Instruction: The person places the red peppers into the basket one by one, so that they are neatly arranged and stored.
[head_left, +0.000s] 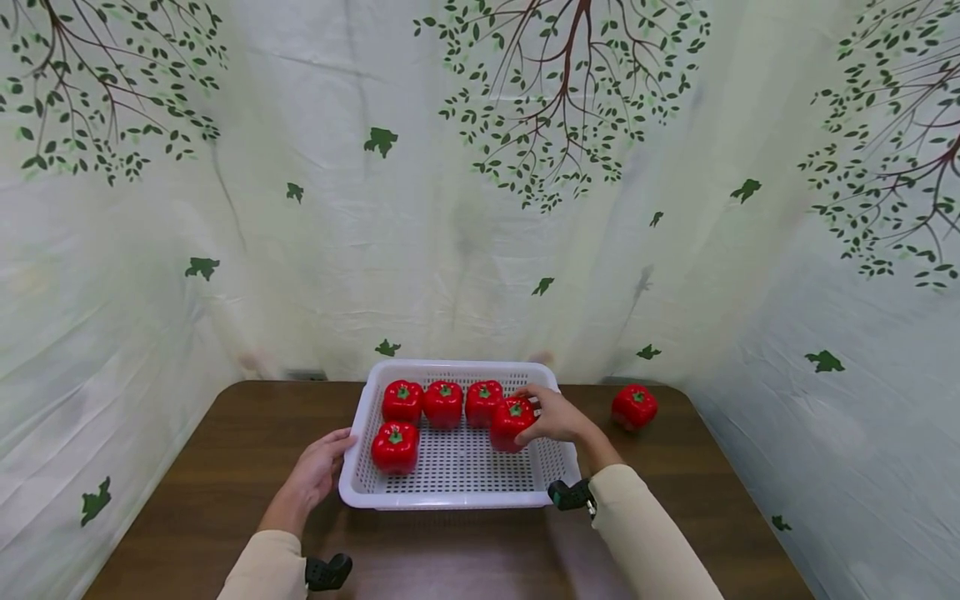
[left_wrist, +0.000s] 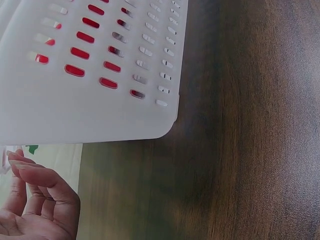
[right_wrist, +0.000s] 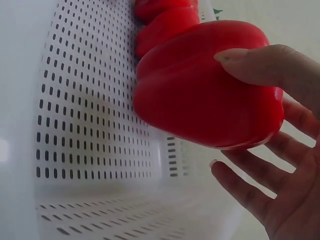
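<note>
A glossy red pepper [head_left: 512, 423] is sitting upright, green stem up — inside the white perforated basket [head_left: 450, 500], fingertips pinching its right side.

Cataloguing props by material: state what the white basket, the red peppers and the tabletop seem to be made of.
White basket: moulded plastic, matte and slightly translucent, with regular punched slots; red shows through its wall.
Red peppers, such as the one the right hand holds: probably plastic replicas, uniformly glossy and identical in shape; real cannot be excluded.
Tabletop: dark wood-grain surface, possibly laminate, low sheen.
</note>
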